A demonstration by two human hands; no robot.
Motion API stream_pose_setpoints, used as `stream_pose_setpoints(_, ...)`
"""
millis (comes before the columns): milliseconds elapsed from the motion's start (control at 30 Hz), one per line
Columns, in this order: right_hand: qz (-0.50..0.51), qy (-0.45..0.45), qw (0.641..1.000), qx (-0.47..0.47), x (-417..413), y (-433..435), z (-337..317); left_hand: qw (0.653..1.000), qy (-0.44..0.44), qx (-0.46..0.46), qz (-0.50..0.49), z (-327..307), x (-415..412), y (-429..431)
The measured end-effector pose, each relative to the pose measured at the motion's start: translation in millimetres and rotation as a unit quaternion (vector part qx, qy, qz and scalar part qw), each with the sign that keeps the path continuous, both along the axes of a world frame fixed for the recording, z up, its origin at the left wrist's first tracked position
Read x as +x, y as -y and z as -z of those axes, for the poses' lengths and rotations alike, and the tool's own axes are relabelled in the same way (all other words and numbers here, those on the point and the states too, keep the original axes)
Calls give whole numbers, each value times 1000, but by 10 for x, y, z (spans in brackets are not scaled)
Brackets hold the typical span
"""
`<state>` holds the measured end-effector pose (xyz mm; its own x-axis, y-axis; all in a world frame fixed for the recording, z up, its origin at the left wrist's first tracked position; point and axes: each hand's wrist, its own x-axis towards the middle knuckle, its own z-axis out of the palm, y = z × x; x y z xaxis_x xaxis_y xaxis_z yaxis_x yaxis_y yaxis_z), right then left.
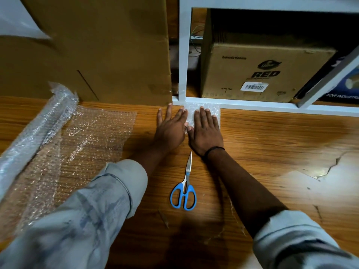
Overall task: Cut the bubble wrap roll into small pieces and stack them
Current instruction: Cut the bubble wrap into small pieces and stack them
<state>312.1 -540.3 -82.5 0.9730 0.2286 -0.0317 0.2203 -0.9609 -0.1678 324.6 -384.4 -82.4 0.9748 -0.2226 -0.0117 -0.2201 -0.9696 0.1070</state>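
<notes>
A small cut piece of bubble wrap [211, 109] lies flat on the wooden floor against the white shelf frame. My right hand [206, 131] lies flat on it with straight fingers. My left hand [171, 129] rests flat just beside it, its fingertips at the piece's left edge. The bubble wrap roll [37, 131] lies at the left, partly unrolled, with its loose sheet [87, 144] spread over the floor. Blue-handled scissors [184, 189] lie closed on the floor between my forearms, blades pointing away from me.
A tall cardboard box [108, 47] stands behind the roll. A white shelf frame [183, 55] holds a printed carton [260, 74] and a dark box [338, 90]. The floor covering is cracked at the right [328, 167].
</notes>
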Motion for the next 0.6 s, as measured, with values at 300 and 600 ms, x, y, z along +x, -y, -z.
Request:
stream_pose_setpoints(300,-15,42,995,94,-504,-90,-215,995,60,-65,-46,-390,-681,-233)
stream_pose_setpoints(600,-74,33,980,185,-1307,-887,-273,978,126,-111,-125,-320,-1413,-877)
